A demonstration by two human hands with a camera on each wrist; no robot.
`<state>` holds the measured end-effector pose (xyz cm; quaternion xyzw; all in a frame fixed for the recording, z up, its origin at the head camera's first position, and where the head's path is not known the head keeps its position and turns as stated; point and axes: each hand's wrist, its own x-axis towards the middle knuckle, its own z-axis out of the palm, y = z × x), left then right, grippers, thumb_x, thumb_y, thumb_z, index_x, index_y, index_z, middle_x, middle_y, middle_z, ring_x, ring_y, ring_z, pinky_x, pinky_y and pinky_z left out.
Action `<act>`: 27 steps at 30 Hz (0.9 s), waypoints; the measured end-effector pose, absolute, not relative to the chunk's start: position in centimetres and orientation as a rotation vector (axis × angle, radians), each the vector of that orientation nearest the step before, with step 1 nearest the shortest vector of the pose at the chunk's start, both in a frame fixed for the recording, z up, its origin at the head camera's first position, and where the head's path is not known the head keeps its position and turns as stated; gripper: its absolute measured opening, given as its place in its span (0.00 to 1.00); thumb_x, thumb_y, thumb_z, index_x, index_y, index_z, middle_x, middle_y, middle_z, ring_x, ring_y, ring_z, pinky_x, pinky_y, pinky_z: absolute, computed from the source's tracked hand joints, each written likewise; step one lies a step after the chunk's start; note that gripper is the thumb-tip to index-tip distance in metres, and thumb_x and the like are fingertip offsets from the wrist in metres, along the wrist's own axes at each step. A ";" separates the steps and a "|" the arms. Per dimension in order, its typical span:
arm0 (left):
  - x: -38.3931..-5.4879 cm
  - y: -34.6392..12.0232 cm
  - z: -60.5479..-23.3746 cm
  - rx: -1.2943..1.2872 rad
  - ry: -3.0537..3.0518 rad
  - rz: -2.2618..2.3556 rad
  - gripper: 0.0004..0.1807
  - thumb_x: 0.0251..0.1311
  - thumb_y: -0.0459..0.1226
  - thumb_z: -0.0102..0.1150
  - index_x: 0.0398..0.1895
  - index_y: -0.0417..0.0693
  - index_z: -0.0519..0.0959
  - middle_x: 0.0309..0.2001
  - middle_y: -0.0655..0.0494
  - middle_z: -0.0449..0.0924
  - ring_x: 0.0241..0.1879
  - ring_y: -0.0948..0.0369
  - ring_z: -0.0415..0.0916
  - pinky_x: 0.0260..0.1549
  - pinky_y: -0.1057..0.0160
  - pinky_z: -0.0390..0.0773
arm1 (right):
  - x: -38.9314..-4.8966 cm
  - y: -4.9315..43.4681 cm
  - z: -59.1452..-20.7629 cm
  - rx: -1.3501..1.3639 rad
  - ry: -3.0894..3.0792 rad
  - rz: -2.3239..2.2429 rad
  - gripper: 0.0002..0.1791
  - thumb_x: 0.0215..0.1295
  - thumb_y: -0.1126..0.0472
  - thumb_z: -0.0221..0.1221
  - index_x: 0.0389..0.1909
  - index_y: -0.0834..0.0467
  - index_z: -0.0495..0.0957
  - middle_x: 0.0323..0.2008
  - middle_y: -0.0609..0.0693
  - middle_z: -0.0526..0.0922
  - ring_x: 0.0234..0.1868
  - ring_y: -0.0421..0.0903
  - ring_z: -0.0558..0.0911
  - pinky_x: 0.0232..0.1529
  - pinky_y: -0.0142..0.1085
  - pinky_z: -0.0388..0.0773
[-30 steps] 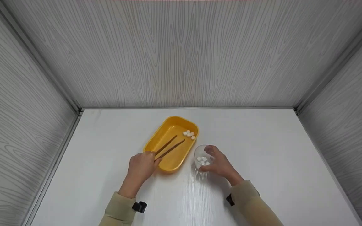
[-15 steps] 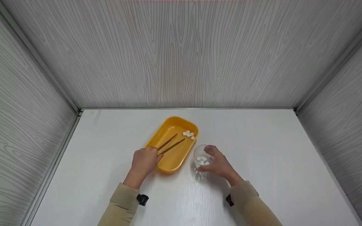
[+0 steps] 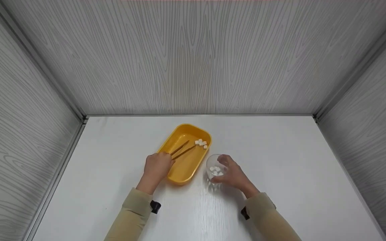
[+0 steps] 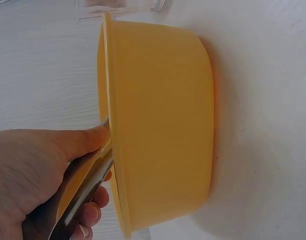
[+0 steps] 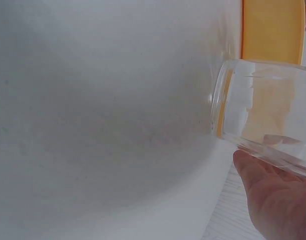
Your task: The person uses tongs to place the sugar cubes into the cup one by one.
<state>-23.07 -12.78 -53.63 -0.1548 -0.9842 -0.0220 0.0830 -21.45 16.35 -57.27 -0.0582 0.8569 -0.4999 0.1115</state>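
Observation:
My left hand (image 3: 157,165) holds a pair of metal tongs (image 4: 83,197) over the near left edge of a yellow tray (image 3: 182,172). Their two arms stand apart and slant into the tray. The right tip lies right at a cluster of small white cubes (image 3: 201,143) in the tray's far right corner. In the left wrist view my thumb and fingers close around the tongs from both sides. My right hand (image 3: 235,176) grips a clear drinking glass (image 5: 272,102) standing upright to the right of the tray. Several white cubes (image 3: 216,170) lie at the bottom of the glass.
A white table (image 3: 273,150) carries the tray and the glass. Grey wood-grain panels, one at the back (image 3: 193,60) and one on each side, enclose it. The glass stands close beside the tray's right wall.
My left hand has moved forward and slightly right, bringing the tongs' tips up to the cubes in the tray. The right hand and the glass have stayed in place.

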 end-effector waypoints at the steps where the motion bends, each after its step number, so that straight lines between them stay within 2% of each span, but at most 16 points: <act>1: -23.2 -12.7 -53.6 -0.463 -2.940 -0.067 0.16 0.59 0.46 0.68 0.26 0.40 0.84 0.19 0.52 0.75 0.17 0.55 0.71 0.18 0.54 0.75 | -21.5 16.4 -57.3 -0.172 2.517 -1.467 0.48 0.42 0.58 0.79 0.65 0.56 0.65 0.65 0.54 0.69 0.68 0.57 0.66 0.64 0.56 0.61; 14: -23.9 -11.9 -53.4 -0.473 -2.964 -0.047 0.16 0.58 0.46 0.69 0.26 0.41 0.83 0.20 0.51 0.77 0.19 0.54 0.74 0.19 0.53 0.76 | -21.4 16.3 -57.3 -0.161 2.509 -1.467 0.48 0.42 0.58 0.79 0.65 0.55 0.64 0.65 0.54 0.69 0.68 0.57 0.65 0.64 0.56 0.61; 27: -24.5 -11.6 -53.7 -0.481 -2.951 -0.022 0.16 0.59 0.46 0.68 0.25 0.41 0.83 0.19 0.51 0.76 0.18 0.56 0.73 0.18 0.54 0.75 | -21.6 16.3 -57.4 -0.169 2.515 -1.465 0.47 0.41 0.58 0.80 0.63 0.55 0.65 0.64 0.54 0.70 0.68 0.57 0.65 0.65 0.56 0.60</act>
